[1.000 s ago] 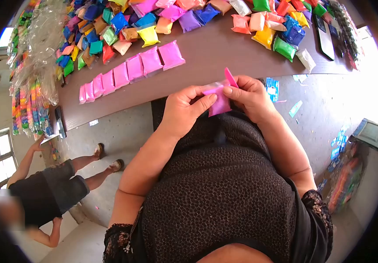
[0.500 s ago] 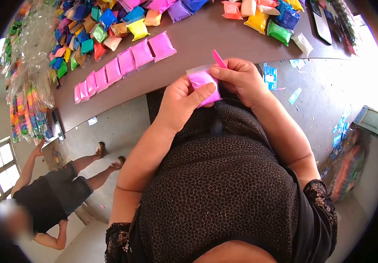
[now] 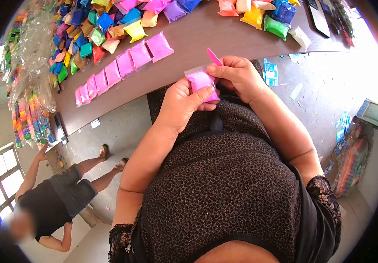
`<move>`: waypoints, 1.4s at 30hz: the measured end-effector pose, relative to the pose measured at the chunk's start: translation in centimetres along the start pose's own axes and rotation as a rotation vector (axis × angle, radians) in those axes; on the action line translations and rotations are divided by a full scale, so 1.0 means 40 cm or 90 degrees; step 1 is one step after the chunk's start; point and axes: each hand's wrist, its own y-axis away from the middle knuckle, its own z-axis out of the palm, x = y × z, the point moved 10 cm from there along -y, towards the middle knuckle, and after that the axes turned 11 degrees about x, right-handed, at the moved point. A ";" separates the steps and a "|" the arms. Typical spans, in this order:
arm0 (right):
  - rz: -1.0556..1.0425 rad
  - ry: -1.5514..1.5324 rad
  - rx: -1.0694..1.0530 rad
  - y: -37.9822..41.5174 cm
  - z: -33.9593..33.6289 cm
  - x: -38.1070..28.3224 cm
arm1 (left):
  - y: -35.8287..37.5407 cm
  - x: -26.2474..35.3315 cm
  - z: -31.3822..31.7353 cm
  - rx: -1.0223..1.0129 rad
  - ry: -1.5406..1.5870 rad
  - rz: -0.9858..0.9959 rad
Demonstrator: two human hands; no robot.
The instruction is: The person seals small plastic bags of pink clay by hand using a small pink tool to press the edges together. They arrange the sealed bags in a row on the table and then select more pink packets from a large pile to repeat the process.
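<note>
A pink packet [image 3: 201, 80] with a clear top edge is held up in front of my body, near the table's edge. My left hand [image 3: 183, 98] grips it from the left and below, thumb across its front. At the packet's upper right, my right hand [image 3: 237, 75] pinches a pink flat tool [image 3: 214, 57], whose tip points up and left; its fingers behind the packet are partly hidden. On the brown table, a slanting row of several pink packets [image 3: 119, 69] lies beyond my left hand.
Piles of coloured packets [image 3: 86, 27] cover the back left of the table [image 3: 215, 30]. More packets [image 3: 276, 27] and a phone-like object [image 3: 317, 19] lie at the back right. Another person [image 3: 53, 197] stands at the lower left. Scraps [image 3: 270, 73] litter the floor.
The view has shifted slightly. My left hand's fingers now show below the held packet, which is still between my hands with the pink tool at its top.
</note>
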 end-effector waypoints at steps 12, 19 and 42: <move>-0.005 -0.048 -0.081 0.017 -0.018 -0.002 | 0.027 0.119 -0.025 0.038 -0.108 0.203; -0.052 -0.012 -0.023 0.007 -0.011 0.007 | 0.027 0.131 -0.037 0.086 -0.133 0.291; -0.114 0.027 -0.040 -0.066 0.026 -0.117 | 0.038 0.091 -0.149 0.132 0.009 0.165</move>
